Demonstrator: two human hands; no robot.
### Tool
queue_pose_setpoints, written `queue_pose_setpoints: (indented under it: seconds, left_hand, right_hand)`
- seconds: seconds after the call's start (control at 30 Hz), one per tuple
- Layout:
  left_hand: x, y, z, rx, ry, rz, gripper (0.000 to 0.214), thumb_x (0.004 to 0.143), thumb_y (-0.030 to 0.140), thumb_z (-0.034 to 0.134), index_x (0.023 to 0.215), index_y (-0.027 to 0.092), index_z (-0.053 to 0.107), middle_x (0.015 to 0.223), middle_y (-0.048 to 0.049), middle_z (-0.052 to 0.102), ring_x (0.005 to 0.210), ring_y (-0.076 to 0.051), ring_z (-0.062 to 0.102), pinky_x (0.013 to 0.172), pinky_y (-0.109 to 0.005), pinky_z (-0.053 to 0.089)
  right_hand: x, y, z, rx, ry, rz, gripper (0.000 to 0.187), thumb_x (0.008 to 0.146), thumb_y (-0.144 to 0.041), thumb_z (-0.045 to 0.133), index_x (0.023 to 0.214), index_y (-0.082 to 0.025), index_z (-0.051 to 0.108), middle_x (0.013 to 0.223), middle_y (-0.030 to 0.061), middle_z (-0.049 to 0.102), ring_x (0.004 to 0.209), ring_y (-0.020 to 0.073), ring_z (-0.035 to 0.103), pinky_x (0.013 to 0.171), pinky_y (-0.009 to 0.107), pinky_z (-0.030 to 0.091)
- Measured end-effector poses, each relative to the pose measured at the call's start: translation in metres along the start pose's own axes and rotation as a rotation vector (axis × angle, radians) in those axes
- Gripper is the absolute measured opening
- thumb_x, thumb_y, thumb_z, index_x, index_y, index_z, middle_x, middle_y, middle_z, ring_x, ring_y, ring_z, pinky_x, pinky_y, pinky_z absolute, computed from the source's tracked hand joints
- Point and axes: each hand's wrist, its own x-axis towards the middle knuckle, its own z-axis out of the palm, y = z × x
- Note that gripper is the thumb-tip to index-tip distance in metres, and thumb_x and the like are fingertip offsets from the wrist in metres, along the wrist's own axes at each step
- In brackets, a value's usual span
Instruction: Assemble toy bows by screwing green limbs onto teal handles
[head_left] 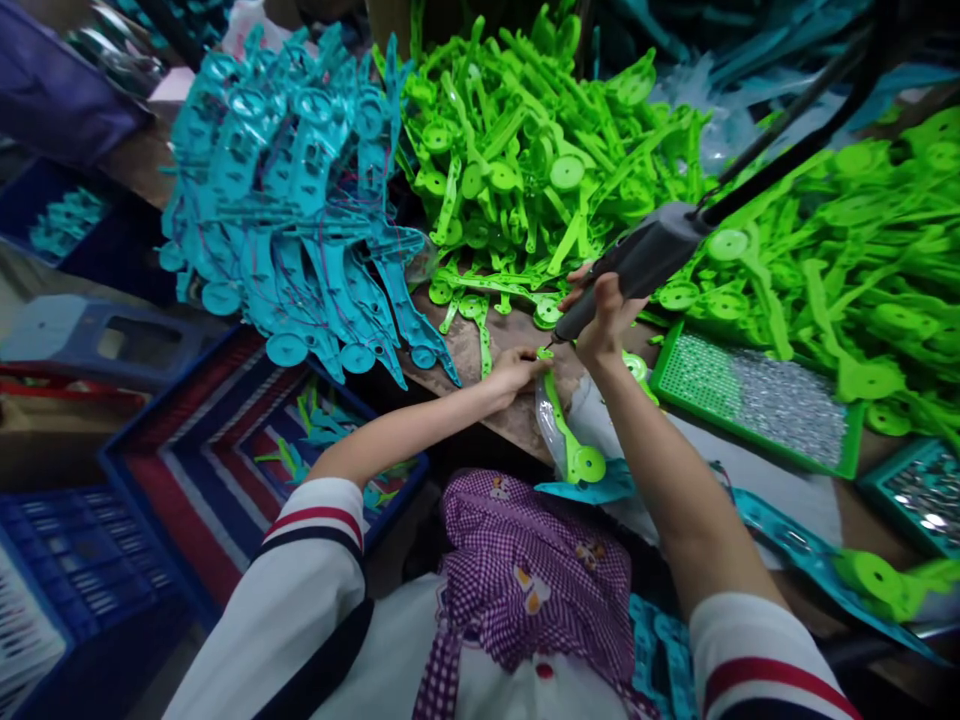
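My right hand (pixel 604 312) is wrapped round a grey electric screwdriver (pixel 637 262) that hangs on a black cable, its tip pointing down at the top end of a green plastic part (pixel 566 430). My left hand (pixel 517 368) pinches that same end of the green part and holds it on the brown table edge. The part lies lengthwise toward me, with a round disc at its near end, on top of a teal part (pixel 592 488).
A heap of teal plastic parts (pixel 300 190) lies at the left of the table, and heaps of green parts (pixel 525 150) fill the middle and right. A green tray of small screws (pixel 757 395) sits right of my hands. Blue crates (pixel 187 470) stand at the lower left.
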Motion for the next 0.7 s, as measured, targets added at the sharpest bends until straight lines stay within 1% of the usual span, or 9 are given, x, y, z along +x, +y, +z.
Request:
queue_pose_setpoints:
  seconds: [0.1,0.2,0.3,0.37,0.5,0.6,0.7]
  left_hand:
    - [0.001,-0.002,0.0,-0.015,0.001,0.006,0.029,0.072,0.02,0.086,0.081,0.016,0.058,0.066,0.0018,0.066,0.058,-0.009,0.062,0.058,-0.019,0.049]
    - [0.001,-0.003,0.001,-0.027,0.007,0.017,0.028,0.073,0.019,0.083,0.083,0.017,0.057,0.064,0.0031,0.064,0.057,-0.01,0.062,0.057,-0.02,0.05]
    - [-0.001,-0.003,0.002,-0.041,0.014,0.034,0.026,0.074,0.017,0.081,0.084,0.017,0.057,0.064,0.0037,0.064,0.056,-0.01,0.062,0.061,-0.024,0.054]
    - [-0.001,-0.004,0.003,-0.049,0.02,0.045,0.023,0.075,0.015,0.078,0.084,0.017,0.057,0.065,0.0035,0.063,0.056,-0.011,0.062,0.062,-0.025,0.055]
    - [-0.001,-0.006,0.004,-0.049,0.043,0.054,0.022,0.076,0.014,0.078,0.083,0.017,0.058,0.064,0.0037,0.062,0.056,-0.01,0.061,0.062,-0.024,0.054]
    - [0.0,-0.007,0.006,-0.045,0.066,0.049,0.023,0.075,0.014,0.079,0.083,0.017,0.058,0.064,0.0037,0.063,0.058,-0.011,0.062,0.063,-0.025,0.054]
    - [0.001,-0.007,0.006,-0.039,0.067,0.05,0.02,0.077,0.012,0.076,0.082,0.017,0.058,0.064,0.0035,0.063,0.057,-0.011,0.061,0.062,-0.024,0.054]
  right_hand:
    - [-0.001,0.003,0.0,-0.019,-0.011,0.008,0.057,0.079,-0.079,0.054,0.082,-0.023,0.059,0.071,-0.0003,0.058,0.058,0.0154,0.065,0.047,0.027,0.049]
    - [-0.001,0.003,0.002,-0.015,-0.064,0.016,0.057,0.078,-0.079,0.055,0.082,-0.022,0.059,0.071,0.0002,0.057,0.061,0.0169,0.066,0.048,0.028,0.049]
    - [0.0,0.001,0.006,-0.003,-0.136,0.044,0.055,0.076,-0.077,0.059,0.076,-0.022,0.058,0.065,-0.0016,0.054,0.054,0.0148,0.062,0.046,0.028,0.048]
    - [0.0,0.0,0.007,0.0,-0.16,0.074,0.054,0.074,-0.076,0.062,0.074,-0.022,0.057,0.06,-0.0034,0.051,0.049,0.0129,0.058,0.044,0.027,0.046]
    - [0.0,-0.001,0.008,0.014,-0.166,0.12,0.051,0.072,-0.073,0.065,0.07,-0.023,0.055,0.057,-0.0056,0.047,0.046,0.0115,0.056,0.042,0.025,0.045]
    - [-0.003,-0.001,0.008,0.036,-0.152,0.128,0.049,0.072,-0.069,0.067,0.066,-0.022,0.053,0.056,-0.006,0.048,0.041,0.0104,0.052,0.04,0.025,0.044]
    - [-0.005,-0.001,0.01,0.026,-0.136,0.139,0.051,0.068,-0.071,0.069,0.065,-0.022,0.053,0.055,-0.0067,0.05,0.04,0.0095,0.051,0.04,0.025,0.044]
